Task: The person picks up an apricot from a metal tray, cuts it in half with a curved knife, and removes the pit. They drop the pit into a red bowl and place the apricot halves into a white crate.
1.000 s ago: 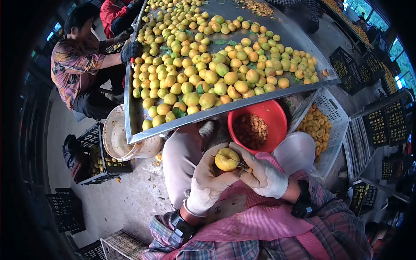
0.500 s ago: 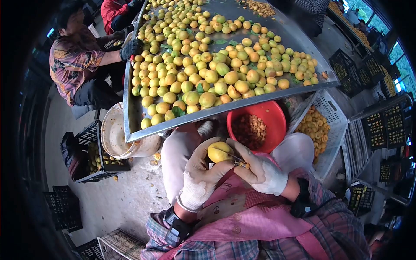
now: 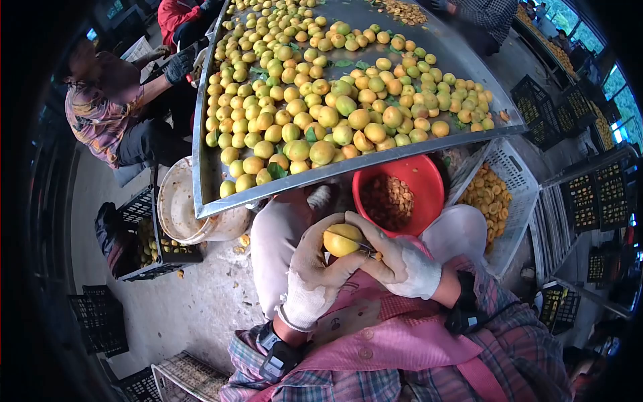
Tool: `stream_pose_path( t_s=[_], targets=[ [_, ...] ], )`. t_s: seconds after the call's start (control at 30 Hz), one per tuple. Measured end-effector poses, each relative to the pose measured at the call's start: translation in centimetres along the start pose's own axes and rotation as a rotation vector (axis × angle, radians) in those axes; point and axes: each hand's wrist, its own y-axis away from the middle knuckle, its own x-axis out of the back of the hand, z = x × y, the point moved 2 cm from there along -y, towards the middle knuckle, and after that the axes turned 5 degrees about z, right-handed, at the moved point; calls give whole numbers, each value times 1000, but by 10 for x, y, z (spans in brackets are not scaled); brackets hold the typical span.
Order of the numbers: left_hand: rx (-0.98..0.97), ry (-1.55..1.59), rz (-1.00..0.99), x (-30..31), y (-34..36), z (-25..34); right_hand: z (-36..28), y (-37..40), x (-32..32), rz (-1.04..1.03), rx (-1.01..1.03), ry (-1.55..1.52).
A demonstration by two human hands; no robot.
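Observation:
In front of my lap, my gloved left hand (image 3: 309, 273) is closed around a yellow apricot (image 3: 339, 242). A dark cut line runs across the fruit. My gloved right hand (image 3: 406, 266) grips a small knife (image 3: 370, 252), whose thin blade lies in the cut, and its fingertips touch the apricot's far side. Most of the knife's handle is hidden by my right fingers. Just beyond my hands stands a red bucket (image 3: 434, 187) with brown pits or fruit pieces at its bottom.
A metal-rimmed table (image 3: 281, 188) ahead bears many apricots (image 3: 321, 153) and some leaves. Right of the bucket, a white crate (image 3: 521, 175) holds apricot halves. At left are a white bucket (image 3: 175, 201) and a black crate (image 3: 137, 262). A co-worker (image 3: 110, 100) sits at the table's left.
The fingers of my right hand have moved left over the apricot, and the knife has gone further into it. The co-worker at left has leaned back and drawn a gloved hand away from the table.

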Motion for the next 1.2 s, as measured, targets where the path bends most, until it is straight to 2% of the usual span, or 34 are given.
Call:
stream_pose_path(
  t_s=[0.13, 0.27, 0.33, 0.47, 0.53, 0.57, 0.63, 0.77, 0.83, 0.87, 0.93, 0.97, 1.03, 1.17, 1.2],
  targets=[
    [92, 260, -37, -2, 0, -7, 1, -1, -4, 39, -15, -46],
    [153, 283, -35, 1, 4, -8, 2, -2, -4, 32, -20, -51],
    [-149, -276, 58, 9, 2, -8, 4, -2, -3, 29, 38, -34],
    [-240, -415, 32, 7, -1, 2, 3, -1, -2, -7, -20, -63],
    [-135, -169, 77, 5, 1, -5, 3, -1, -5, 27, -12, -32],
    [-134, -172, 78, 3, 2, -3, 3, -1, -7, 27, -11, -35],
    [50, 141, 95, -1, 3, 2, 5, -2, -10, 59, -79, -107],
    [135, 89, 35, 1, 3, -2, 4, -1, -8, 69, -43, -75],
    [-315, -505, 174, 4, 3, -2, 8, 1, -10, 25, -61, -61],
    [-313, -503, 169, 3, 3, -5, 10, 2, -12, 28, -66, -60],
    [-191, -378, 178, 5, 3, -8, 13, 0, -16, 156, 132, 19],
    [-192, -379, 179, 3, 3, -5, 14, 0, -17, 156, 133, 19],
    [124, 182, 157, -4, 5, -2, 15, 3, -22, 139, 23, -104],
    [187, 216, 137, -1, 8, -8, 9, 2, -17, 57, -76, -26],
    [129, 74, 185, -2, 7, -6, 9, 2, -16, 34, -88, -20]
  ],
)
